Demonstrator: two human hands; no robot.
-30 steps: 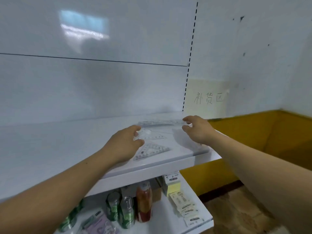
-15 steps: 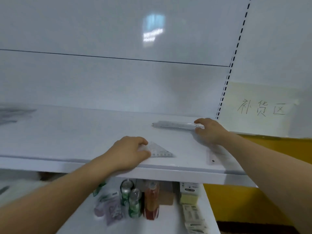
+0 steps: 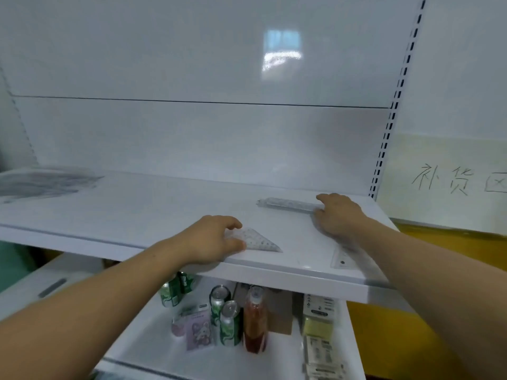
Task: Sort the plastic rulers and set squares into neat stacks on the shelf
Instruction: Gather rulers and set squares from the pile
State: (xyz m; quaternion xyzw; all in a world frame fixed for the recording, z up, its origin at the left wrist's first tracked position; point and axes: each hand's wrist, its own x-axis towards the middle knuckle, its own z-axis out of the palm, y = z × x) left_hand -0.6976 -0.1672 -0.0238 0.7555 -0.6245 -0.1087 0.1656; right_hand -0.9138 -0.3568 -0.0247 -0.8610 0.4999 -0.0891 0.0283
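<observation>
On the white shelf (image 3: 153, 209), near its front edge, lie clear triangular set squares (image 3: 260, 242). My left hand (image 3: 211, 239) holds their left end, thumb and fingers curled round the edge. Clear straight rulers (image 3: 288, 202) lie farther back on the shelf. My right hand (image 3: 337, 215) grips their right end with curled fingers. Another clear ruler (image 3: 343, 259) lies near the shelf's front right edge, partly under my right forearm. A blurred pile of clear rulers (image 3: 41, 182) sits at the shelf's far left.
Under the shelf, a lower shelf (image 3: 153, 344) holds green cans (image 3: 227, 325), a red bottle (image 3: 255, 322), a small pink packet (image 3: 199, 333) and yellow packs (image 3: 318, 325). A slotted upright (image 3: 389, 124) bounds the shelf on the right, with a handwritten paper sign (image 3: 450, 182) beyond it.
The view has swung left, bringing more of the shelf and the pile at its left end into sight. Both hands stay on the same pieces and have hardly moved on the shelf.
</observation>
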